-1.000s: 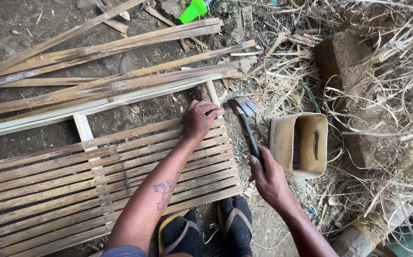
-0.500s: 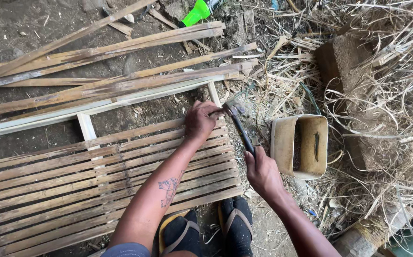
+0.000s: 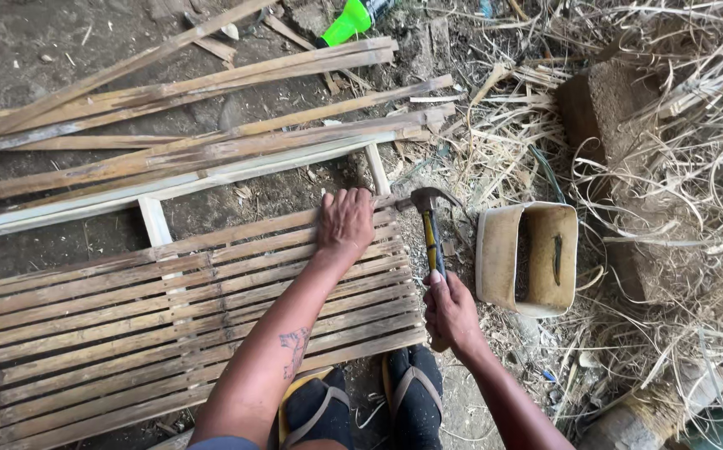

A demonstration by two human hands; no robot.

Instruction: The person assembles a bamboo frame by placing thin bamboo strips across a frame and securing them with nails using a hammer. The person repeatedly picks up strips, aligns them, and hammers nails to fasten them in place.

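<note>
The right hand [image 3: 451, 310] is gripping the hammer [image 3: 430, 227] at the slat panel's [image 3: 170, 325] right edge while the left hand [image 3: 346, 222] is pressing flat just beside, so a crooked swing could be hitting fingers.

one hammer [image 3: 428, 225], one tub [image 3: 526, 258], two hands [image 3: 345, 221]

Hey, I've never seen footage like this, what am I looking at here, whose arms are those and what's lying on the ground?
This is one view from a camera worn on a person's head, looking down at their own bare arms. The left hand presses flat on a panel of pale split-bamboo slats lying on dirt. The right hand grips a metal-headed hammer, its head at the panel's top right corner. Beside it sits a cream rectangular plastic tub. Loose bamboo strips lie beyond, with dry straw to the right.
</note>
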